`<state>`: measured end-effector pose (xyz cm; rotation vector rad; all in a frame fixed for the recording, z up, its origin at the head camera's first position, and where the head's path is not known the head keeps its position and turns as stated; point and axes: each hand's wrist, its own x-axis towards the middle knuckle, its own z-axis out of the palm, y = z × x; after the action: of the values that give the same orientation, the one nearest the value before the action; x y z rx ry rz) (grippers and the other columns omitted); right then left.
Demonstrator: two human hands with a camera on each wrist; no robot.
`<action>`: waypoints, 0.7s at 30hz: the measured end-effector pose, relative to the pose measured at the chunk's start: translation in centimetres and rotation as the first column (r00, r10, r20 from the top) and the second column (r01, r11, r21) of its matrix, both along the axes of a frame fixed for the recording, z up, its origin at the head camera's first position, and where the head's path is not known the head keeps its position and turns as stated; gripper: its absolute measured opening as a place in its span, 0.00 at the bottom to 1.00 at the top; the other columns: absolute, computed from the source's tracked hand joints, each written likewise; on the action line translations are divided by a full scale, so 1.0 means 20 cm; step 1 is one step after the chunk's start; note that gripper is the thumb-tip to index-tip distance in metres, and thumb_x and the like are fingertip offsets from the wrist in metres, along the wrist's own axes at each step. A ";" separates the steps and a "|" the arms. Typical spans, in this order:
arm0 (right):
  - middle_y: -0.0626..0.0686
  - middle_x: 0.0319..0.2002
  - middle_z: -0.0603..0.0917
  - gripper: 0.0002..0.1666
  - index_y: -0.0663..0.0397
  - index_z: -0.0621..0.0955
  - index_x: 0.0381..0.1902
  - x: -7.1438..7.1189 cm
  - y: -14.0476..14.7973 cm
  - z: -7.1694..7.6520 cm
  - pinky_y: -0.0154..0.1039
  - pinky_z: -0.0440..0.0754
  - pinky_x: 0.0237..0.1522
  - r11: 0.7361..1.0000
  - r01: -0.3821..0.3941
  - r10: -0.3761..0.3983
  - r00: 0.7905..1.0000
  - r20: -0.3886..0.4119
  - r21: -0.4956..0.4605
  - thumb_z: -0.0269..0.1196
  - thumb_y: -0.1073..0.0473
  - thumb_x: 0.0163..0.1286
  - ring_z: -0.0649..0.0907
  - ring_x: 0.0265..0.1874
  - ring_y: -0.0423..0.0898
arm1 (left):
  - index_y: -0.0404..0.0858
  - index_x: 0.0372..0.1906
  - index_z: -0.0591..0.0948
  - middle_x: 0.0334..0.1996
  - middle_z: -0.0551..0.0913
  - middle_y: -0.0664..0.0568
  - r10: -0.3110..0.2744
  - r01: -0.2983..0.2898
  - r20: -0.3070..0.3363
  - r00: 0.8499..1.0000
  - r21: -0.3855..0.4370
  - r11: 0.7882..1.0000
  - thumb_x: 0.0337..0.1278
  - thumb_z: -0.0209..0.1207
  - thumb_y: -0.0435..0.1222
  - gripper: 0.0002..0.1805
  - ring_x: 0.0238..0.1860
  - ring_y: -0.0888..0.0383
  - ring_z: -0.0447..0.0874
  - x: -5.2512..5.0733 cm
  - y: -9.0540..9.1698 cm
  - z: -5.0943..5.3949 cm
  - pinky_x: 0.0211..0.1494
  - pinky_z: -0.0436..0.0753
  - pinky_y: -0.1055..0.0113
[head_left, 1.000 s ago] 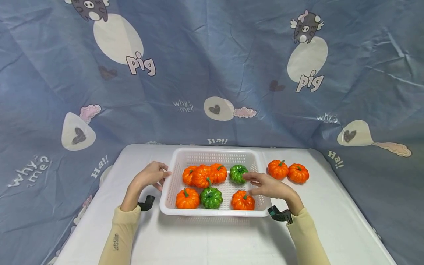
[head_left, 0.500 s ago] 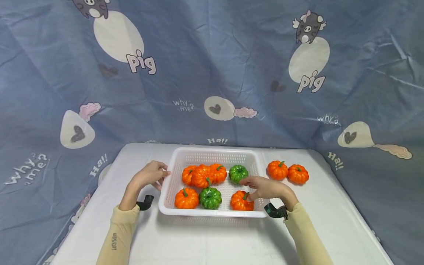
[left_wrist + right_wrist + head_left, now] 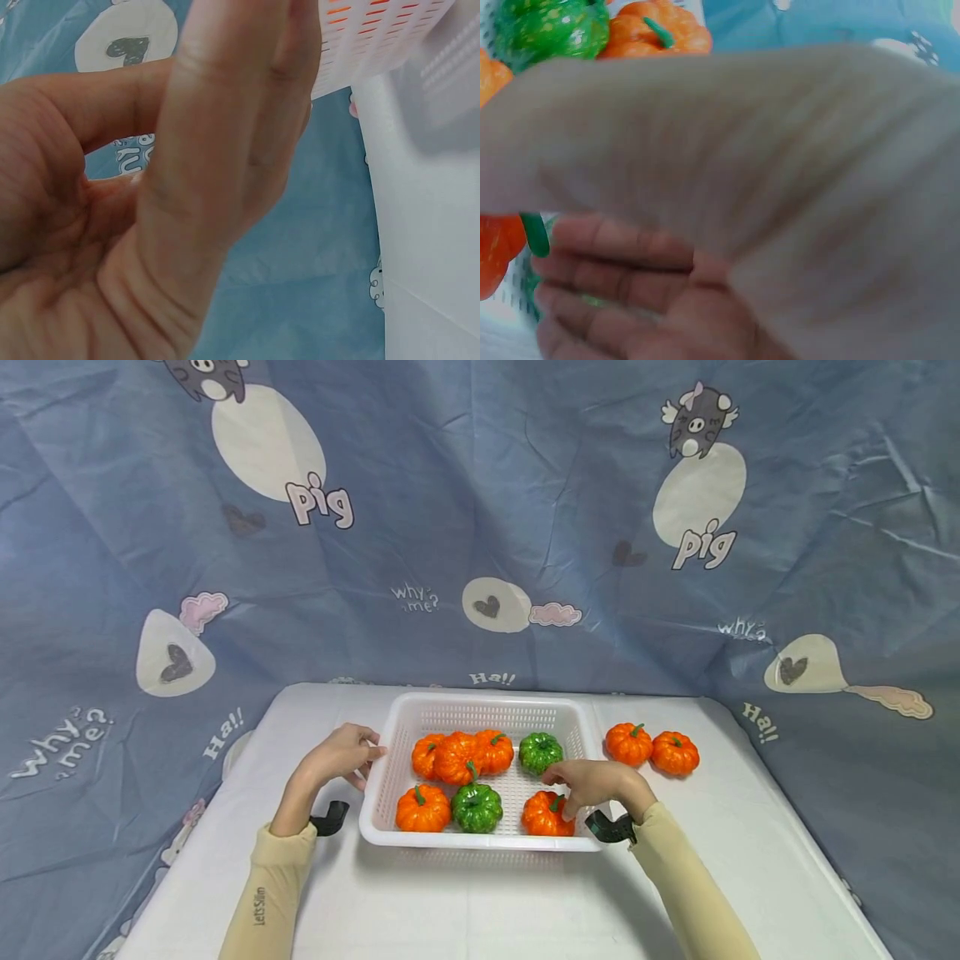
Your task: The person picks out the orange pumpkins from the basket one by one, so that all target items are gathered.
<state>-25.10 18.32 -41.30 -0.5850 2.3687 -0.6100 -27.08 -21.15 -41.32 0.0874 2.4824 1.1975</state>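
Observation:
A white perforated plastic basket (image 3: 480, 842) holds several small orange and green pumpkins. My left hand (image 3: 337, 756) is at its left rim, fingertips against the edge and fingers loosely bent; in the left wrist view the basket wall (image 3: 367, 45) shows beyond the fingers. My right hand (image 3: 596, 783) reaches over the right side of the basket, above the front-right orange pumpkin (image 3: 542, 817), with the thumb close to its stem. A green pumpkin (image 3: 540, 753) lies just behind those fingertips. In the right wrist view, the fingers (image 3: 622, 285) look extended, and any contact with the pumpkin is unclear.
Two orange pumpkins, one nearer (image 3: 628, 744) and one farther right (image 3: 676, 753), lie on the white tabletop (image 3: 750, 852) outside the basket. Orange and green pumpkins (image 3: 477, 808) fill the basket's left and middle. A blue printed cloth (image 3: 420, 527) hangs behind.
My right hand has moved slightly left and lower, with its thumb closer to the front-right orange pumpkin. The left hand stays at the rim, and the pumpkins keep their places.

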 end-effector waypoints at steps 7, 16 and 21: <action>0.49 0.42 0.82 0.32 0.58 0.78 0.49 0.02 -0.06 0.00 0.42 0.78 0.48 0.991 -0.010 0.018 0.998 -0.058 0.130 0.73 0.71 0.42 0.77 0.40 0.44 | 0.21 0.61 0.68 0.30 0.83 0.40 -0.004 0.004 0.001 1.000 -0.002 1.000 0.67 0.53 0.33 0.24 0.26 0.55 0.84 0.00 0.00 0.01 0.26 0.88 0.60; 0.49 0.38 0.82 0.24 0.60 0.80 0.46 0.00 -0.07 -0.03 0.43 0.79 0.50 0.994 0.027 -0.020 0.998 -0.064 0.108 0.71 0.70 0.48 0.78 0.39 0.44 | 0.22 0.60 0.70 0.31 0.82 0.40 0.002 -0.002 -0.003 1.000 -0.007 1.000 0.67 0.53 0.34 0.23 0.24 0.57 0.84 0.00 0.00 0.01 0.26 0.88 0.61; 0.52 0.44 0.83 0.28 0.63 0.78 0.52 -0.02 -0.07 -0.05 0.45 0.79 0.55 0.997 0.000 0.006 0.997 -0.077 0.081 0.70 0.69 0.50 0.80 0.45 0.47 | 0.22 0.60 0.70 0.30 0.81 0.41 0.010 -0.010 0.001 1.000 0.001 1.000 0.67 0.54 0.34 0.23 0.24 0.56 0.83 0.00 0.00 0.01 0.26 0.88 0.61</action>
<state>-25.57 16.84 -42.36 -0.5863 2.4520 -0.4956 -27.01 -21.14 -41.20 0.0751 2.4840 1.2020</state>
